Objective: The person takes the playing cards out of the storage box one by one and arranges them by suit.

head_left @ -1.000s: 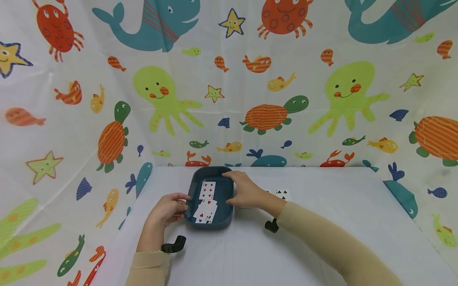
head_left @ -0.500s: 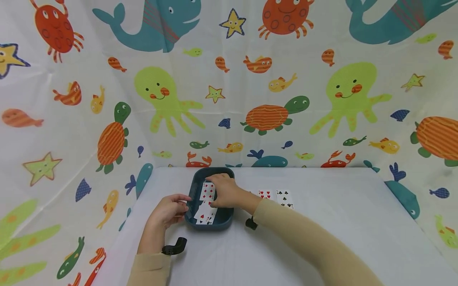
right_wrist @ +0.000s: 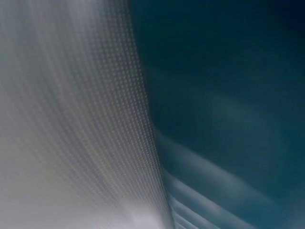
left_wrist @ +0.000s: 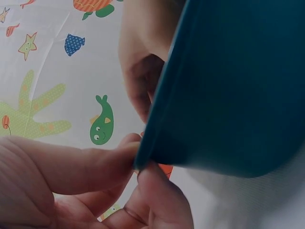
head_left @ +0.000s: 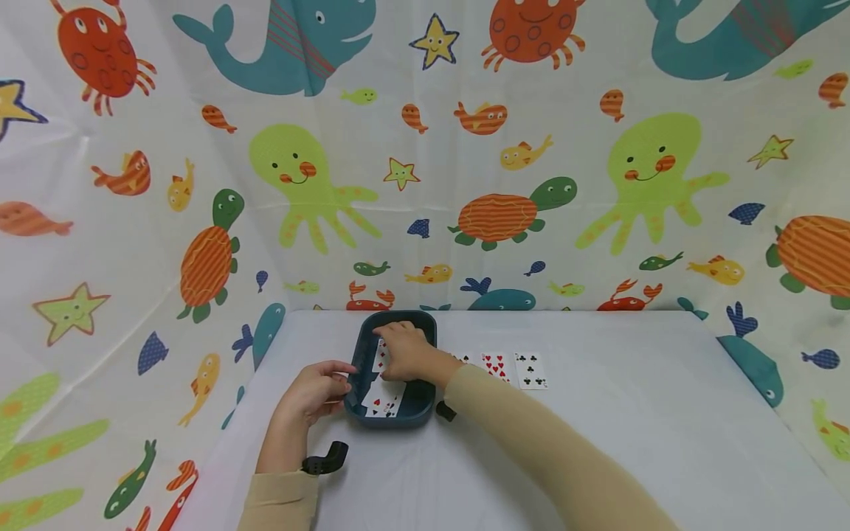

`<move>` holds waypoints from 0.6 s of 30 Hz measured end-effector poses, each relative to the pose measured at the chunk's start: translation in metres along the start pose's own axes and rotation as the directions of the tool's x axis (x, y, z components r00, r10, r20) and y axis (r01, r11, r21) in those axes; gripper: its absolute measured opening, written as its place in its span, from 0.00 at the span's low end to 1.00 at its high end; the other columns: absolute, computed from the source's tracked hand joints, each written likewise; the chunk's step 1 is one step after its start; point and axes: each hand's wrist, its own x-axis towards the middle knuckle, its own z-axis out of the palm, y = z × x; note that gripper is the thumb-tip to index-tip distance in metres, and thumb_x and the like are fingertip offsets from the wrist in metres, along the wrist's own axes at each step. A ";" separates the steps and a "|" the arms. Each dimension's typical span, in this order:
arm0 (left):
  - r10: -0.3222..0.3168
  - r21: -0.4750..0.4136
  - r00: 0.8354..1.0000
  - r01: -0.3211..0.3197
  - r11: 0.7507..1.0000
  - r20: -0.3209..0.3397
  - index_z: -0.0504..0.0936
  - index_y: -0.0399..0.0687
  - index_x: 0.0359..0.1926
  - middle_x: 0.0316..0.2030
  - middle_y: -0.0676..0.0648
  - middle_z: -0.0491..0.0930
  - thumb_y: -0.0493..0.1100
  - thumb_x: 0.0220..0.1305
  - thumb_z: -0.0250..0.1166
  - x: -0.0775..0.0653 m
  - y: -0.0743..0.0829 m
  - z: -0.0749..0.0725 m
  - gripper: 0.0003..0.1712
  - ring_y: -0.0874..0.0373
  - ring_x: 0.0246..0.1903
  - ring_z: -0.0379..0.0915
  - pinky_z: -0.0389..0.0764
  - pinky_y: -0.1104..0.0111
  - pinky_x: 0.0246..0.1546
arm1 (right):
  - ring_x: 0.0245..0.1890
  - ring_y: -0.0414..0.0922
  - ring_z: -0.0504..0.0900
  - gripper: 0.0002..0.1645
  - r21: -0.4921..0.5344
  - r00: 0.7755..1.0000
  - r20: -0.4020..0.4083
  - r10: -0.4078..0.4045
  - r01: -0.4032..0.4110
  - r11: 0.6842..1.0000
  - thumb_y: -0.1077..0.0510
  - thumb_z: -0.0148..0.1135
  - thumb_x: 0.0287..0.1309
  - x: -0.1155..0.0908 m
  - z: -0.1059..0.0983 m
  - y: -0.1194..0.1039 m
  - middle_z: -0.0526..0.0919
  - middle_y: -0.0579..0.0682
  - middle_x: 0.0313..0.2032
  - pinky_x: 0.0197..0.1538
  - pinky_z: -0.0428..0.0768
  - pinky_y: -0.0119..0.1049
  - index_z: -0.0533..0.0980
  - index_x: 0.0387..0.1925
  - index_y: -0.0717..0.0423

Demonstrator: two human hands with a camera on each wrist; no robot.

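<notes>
"Cards [head_left: 382, 403] lie inside the blue tray [head_left: 400, 422], the nearer ones overlapping. What could go wrong?"

"The right hand [head_left: 410, 355] is above them, and I can't tell whether its fingers grip one. If they do, lifting might drag a neighbour along."

"And the tray?"

"The left hand [head_left: 322, 389] pinches its rim; a tug there could tilt it and slide the cards out of place."

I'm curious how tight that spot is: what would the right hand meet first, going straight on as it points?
Probably the left wall of the blue tray: in the head view the right hand points that way. Depth is unclear; it may already be touching the cards.
</notes>
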 end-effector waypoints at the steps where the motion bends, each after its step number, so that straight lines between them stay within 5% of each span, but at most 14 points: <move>1: 0.001 -0.003 1.000 -0.001 1.000 0.001 0.83 0.40 0.62 0.40 0.43 0.79 0.33 0.73 0.61 0.000 0.000 0.000 0.20 0.50 0.35 0.78 0.85 0.65 0.37 | 0.78 0.53 0.66 0.55 0.002 1.000 0.006 0.005 -0.005 1.000 0.42 0.81 0.57 0.001 0.000 0.000 0.71 0.49 0.78 0.80 0.67 0.57 0.65 0.80 0.44; 18: 0.016 -0.009 1.000 -0.016 1.000 0.012 0.83 0.39 0.62 0.37 0.45 0.79 0.31 0.71 0.62 -0.002 0.000 0.000 0.20 0.51 0.34 0.77 0.83 0.65 0.36 | 0.72 0.56 0.66 0.56 -0.004 0.991 0.082 0.107 -0.107 0.994 0.41 0.79 0.60 0.011 0.010 0.003 0.69 0.54 0.76 0.80 0.66 0.59 0.61 0.83 0.43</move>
